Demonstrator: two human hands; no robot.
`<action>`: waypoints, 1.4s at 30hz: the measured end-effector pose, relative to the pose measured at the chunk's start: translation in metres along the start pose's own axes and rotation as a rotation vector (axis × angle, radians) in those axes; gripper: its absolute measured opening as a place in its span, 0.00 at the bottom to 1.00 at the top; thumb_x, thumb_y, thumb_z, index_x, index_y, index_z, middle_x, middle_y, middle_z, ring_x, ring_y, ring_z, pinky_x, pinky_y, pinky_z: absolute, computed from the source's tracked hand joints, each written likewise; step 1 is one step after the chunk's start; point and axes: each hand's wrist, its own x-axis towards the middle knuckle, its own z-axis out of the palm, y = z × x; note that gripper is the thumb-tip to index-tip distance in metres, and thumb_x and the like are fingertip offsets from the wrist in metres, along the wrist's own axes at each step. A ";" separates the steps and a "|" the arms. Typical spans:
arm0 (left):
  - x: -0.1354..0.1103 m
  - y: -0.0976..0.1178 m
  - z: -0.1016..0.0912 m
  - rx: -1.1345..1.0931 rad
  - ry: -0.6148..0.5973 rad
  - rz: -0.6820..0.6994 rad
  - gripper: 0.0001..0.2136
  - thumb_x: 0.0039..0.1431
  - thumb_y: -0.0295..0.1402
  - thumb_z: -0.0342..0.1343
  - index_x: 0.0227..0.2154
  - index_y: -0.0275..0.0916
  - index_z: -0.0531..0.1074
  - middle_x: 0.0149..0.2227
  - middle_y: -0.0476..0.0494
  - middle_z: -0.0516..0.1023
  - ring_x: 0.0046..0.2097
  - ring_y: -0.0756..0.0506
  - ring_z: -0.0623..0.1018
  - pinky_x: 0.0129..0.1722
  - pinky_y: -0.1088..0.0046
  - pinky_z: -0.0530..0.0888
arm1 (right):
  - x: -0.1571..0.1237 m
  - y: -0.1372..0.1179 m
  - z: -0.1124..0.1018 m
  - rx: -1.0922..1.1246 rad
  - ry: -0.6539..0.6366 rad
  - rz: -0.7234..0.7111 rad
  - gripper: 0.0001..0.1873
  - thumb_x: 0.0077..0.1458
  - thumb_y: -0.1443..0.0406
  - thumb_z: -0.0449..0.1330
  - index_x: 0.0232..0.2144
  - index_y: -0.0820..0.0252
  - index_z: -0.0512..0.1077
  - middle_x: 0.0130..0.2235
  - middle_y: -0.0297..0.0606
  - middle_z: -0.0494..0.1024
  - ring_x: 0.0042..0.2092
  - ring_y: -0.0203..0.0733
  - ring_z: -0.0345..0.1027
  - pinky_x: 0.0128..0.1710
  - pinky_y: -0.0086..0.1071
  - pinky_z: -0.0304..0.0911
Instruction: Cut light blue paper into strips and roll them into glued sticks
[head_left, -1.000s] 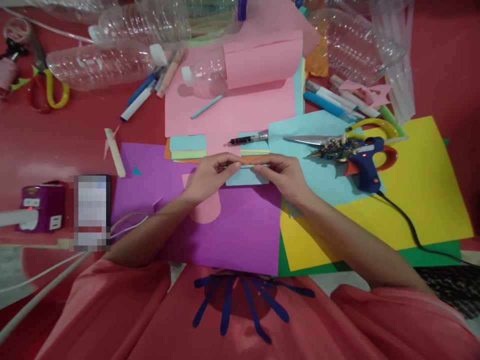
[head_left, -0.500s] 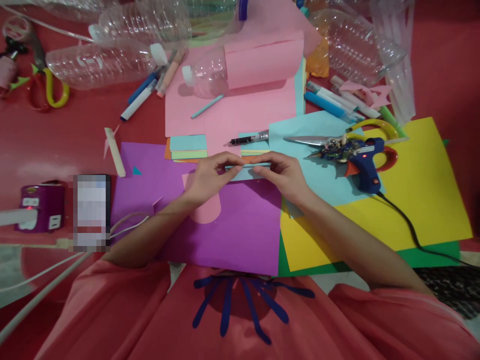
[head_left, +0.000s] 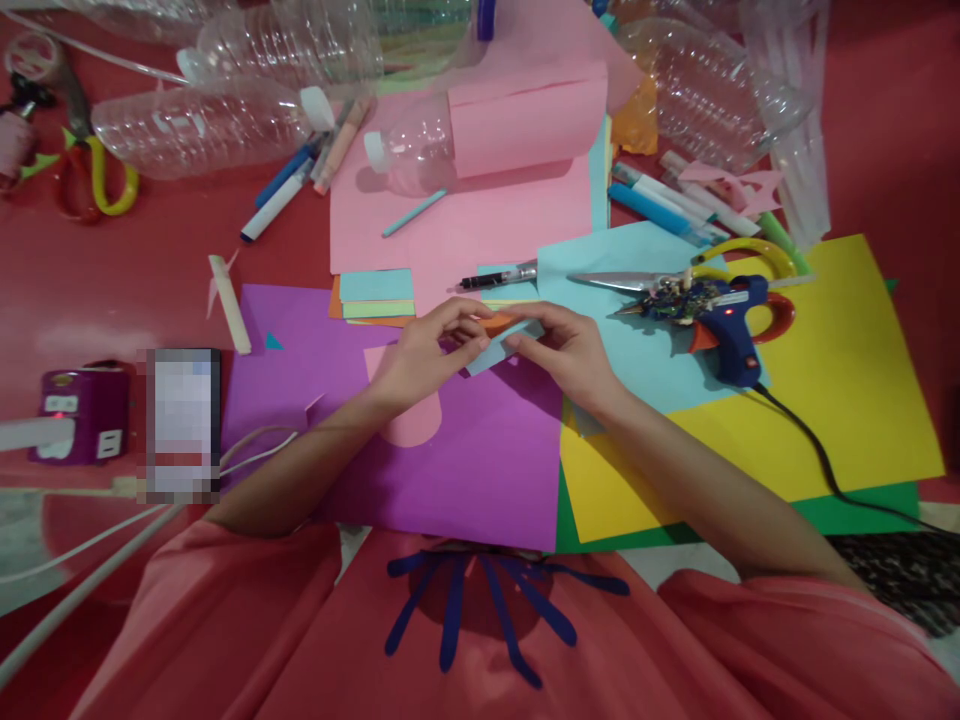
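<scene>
A small light-blue piece of paper (head_left: 491, 355) is held between my two hands, above the purple sheet (head_left: 480, 470). My left hand (head_left: 439, 350) pinches its left end between thumb and fingers. At its other end, my right hand (head_left: 559, 350) grips it the same way. Behind the fingertips an orange paper strip (head_left: 495, 323) shows. Just beyond my hands lie a black and silver pen (head_left: 499, 277) and a stack of cut blue, green and orange papers (head_left: 376, 290). A thin rolled blue paper stick (head_left: 415, 213) rests on the pink sheet (head_left: 517, 215).
To the right, a blue glue gun (head_left: 739, 330) lies over scissors (head_left: 780, 255), its cord crossing the yellow sheet (head_left: 847, 400). Plastic bottles (head_left: 202, 125) and a pink-wrapped bottle (head_left: 529, 125) lie at the back. Markers (head_left: 667, 210) are right; a phone (head_left: 184, 425) lies left.
The blue paper was a narrow roll held level between my fingers; now it shows as a wider, tilted flat piece. My hands have barely shifted.
</scene>
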 end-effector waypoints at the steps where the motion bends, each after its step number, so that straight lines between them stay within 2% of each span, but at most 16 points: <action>1: 0.000 -0.001 0.001 -0.011 -0.004 0.003 0.10 0.58 0.36 0.60 0.41 0.39 0.72 0.32 0.50 0.77 0.32 0.53 0.76 0.31 0.77 0.75 | 0.000 0.000 0.000 0.013 0.010 0.008 0.21 0.49 0.53 0.68 0.44 0.52 0.75 0.39 0.35 0.78 0.34 0.36 0.70 0.33 0.31 0.66; 4: -0.001 -0.002 0.003 -0.036 -0.031 0.011 0.10 0.58 0.33 0.60 0.42 0.40 0.70 0.31 0.51 0.76 0.31 0.53 0.76 0.32 0.77 0.74 | 0.000 0.000 0.001 0.067 0.010 0.058 0.24 0.47 0.51 0.69 0.44 0.53 0.71 0.32 0.30 0.74 0.30 0.34 0.67 0.31 0.30 0.64; 8: -0.002 -0.001 0.006 -0.107 -0.054 0.011 0.14 0.57 0.30 0.59 0.45 0.42 0.67 0.29 0.55 0.74 0.28 0.54 0.75 0.30 0.78 0.73 | -0.002 -0.002 0.005 0.089 -0.003 0.116 0.22 0.47 0.46 0.68 0.29 0.57 0.69 0.25 0.29 0.67 0.27 0.33 0.61 0.28 0.30 0.59; 11: -0.004 -0.001 0.008 -0.127 -0.056 0.009 0.16 0.56 0.29 0.58 0.47 0.43 0.65 0.29 0.55 0.74 0.28 0.54 0.75 0.31 0.78 0.73 | -0.004 -0.003 0.009 0.030 0.018 0.108 0.24 0.48 0.45 0.66 0.22 0.57 0.67 0.23 0.29 0.63 0.26 0.33 0.56 0.26 0.31 0.54; 15: -0.005 -0.003 0.008 -0.080 -0.052 -0.005 0.18 0.56 0.31 0.59 0.48 0.44 0.65 0.31 0.54 0.75 0.31 0.54 0.76 0.34 0.77 0.73 | -0.006 -0.004 0.010 -0.030 -0.015 0.086 0.26 0.50 0.42 0.63 0.21 0.56 0.66 0.22 0.30 0.60 0.27 0.35 0.53 0.26 0.32 0.52; 18: -0.005 -0.007 0.006 -0.042 -0.091 0.046 0.21 0.58 0.36 0.59 0.54 0.46 0.63 0.32 0.53 0.75 0.33 0.52 0.76 0.36 0.74 0.74 | -0.005 -0.006 0.009 -0.057 -0.048 0.082 0.28 0.50 0.40 0.62 0.20 0.56 0.65 0.22 0.30 0.60 0.27 0.35 0.53 0.26 0.33 0.51; 20: -0.003 -0.009 0.003 0.034 -0.109 0.117 0.27 0.58 0.42 0.60 0.58 0.48 0.61 0.40 0.48 0.77 0.39 0.49 0.78 0.41 0.69 0.76 | -0.004 -0.007 0.008 -0.062 -0.064 0.082 0.29 0.49 0.38 0.61 0.20 0.56 0.64 0.22 0.30 0.59 0.26 0.35 0.52 0.26 0.33 0.50; 22: -0.001 -0.011 -0.001 0.166 -0.132 0.218 0.33 0.55 0.49 0.62 0.61 0.49 0.59 0.54 0.40 0.73 0.53 0.41 0.76 0.51 0.60 0.75 | -0.003 -0.007 0.007 -0.059 -0.080 0.087 0.30 0.48 0.37 0.61 0.19 0.56 0.62 0.22 0.30 0.58 0.26 0.34 0.51 0.26 0.32 0.49; 24: 0.000 -0.012 -0.005 0.301 -0.193 0.327 0.41 0.51 0.54 0.63 0.65 0.49 0.54 0.65 0.36 0.61 0.65 0.33 0.64 0.61 0.49 0.67 | -0.002 -0.008 0.007 -0.051 -0.098 0.097 0.30 0.48 0.38 0.61 0.19 0.56 0.62 0.22 0.29 0.57 0.27 0.34 0.50 0.26 0.32 0.49; 26: 0.001 -0.014 -0.007 0.377 -0.260 0.411 0.45 0.52 0.55 0.61 0.68 0.50 0.46 0.69 0.35 0.53 0.70 0.31 0.56 0.65 0.44 0.60 | -0.002 -0.008 0.006 -0.035 -0.112 0.111 0.30 0.48 0.38 0.61 0.20 0.56 0.62 0.23 0.29 0.57 0.27 0.34 0.51 0.26 0.31 0.50; 28: 0.001 -0.017 -0.008 0.397 -0.276 0.461 0.45 0.55 0.54 0.59 0.69 0.52 0.39 0.70 0.35 0.52 0.70 0.32 0.56 0.65 0.44 0.59 | -0.001 -0.009 0.006 -0.002 -0.117 0.122 0.30 0.48 0.38 0.61 0.21 0.57 0.63 0.23 0.29 0.58 0.27 0.34 0.52 0.26 0.31 0.51; 32: 0.000 -0.021 -0.009 0.425 -0.243 0.500 0.48 0.55 0.51 0.61 0.69 0.52 0.33 0.69 0.33 0.56 0.69 0.33 0.59 0.65 0.47 0.62 | -0.001 -0.011 0.008 0.055 -0.116 0.129 0.31 0.45 0.37 0.62 0.21 0.57 0.64 0.22 0.28 0.61 0.25 0.32 0.54 0.25 0.30 0.53; 37: -0.001 -0.021 -0.009 0.543 -0.213 0.537 0.48 0.55 0.48 0.62 0.69 0.49 0.35 0.67 0.31 0.59 0.66 0.33 0.64 0.62 0.47 0.64 | -0.004 -0.010 0.010 0.145 -0.142 0.208 0.27 0.43 0.43 0.68 0.22 0.56 0.63 0.20 0.26 0.63 0.21 0.31 0.59 0.21 0.30 0.59; 42: -0.002 -0.022 -0.006 0.634 -0.191 0.607 0.45 0.58 0.44 0.59 0.69 0.47 0.34 0.65 0.31 0.62 0.65 0.34 0.66 0.60 0.49 0.66 | -0.005 -0.007 0.010 0.157 -0.126 0.239 0.27 0.41 0.45 0.71 0.20 0.56 0.62 0.17 0.26 0.66 0.18 0.31 0.61 0.18 0.29 0.58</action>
